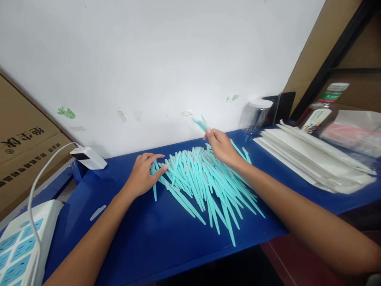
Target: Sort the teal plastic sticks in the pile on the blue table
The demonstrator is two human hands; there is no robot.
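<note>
A large heap of slim turquoise eyebrow razors (205,178) lies fanned out on the blue table (143,242). My left hand (145,172) rests at the heap's left end, thumb and fingers apart around a few razors there. Above the heap's back edge, my right hand (222,147) is closed on eyebrow razors (201,124), whose ends stick out past the thumb toward the wall. How many it holds is partly hidden by the fingers. A small translucent blade cover (98,212) lies alone on the table, left of my left forearm.
White paper bags (315,159) are stacked at the right, near a clear jar (256,115) and a bottle (323,107). On the left are a white device (88,157) with a cable, a power strip (49,218) and a cardboard box (26,147). A white wall (166,59) stands behind.
</note>
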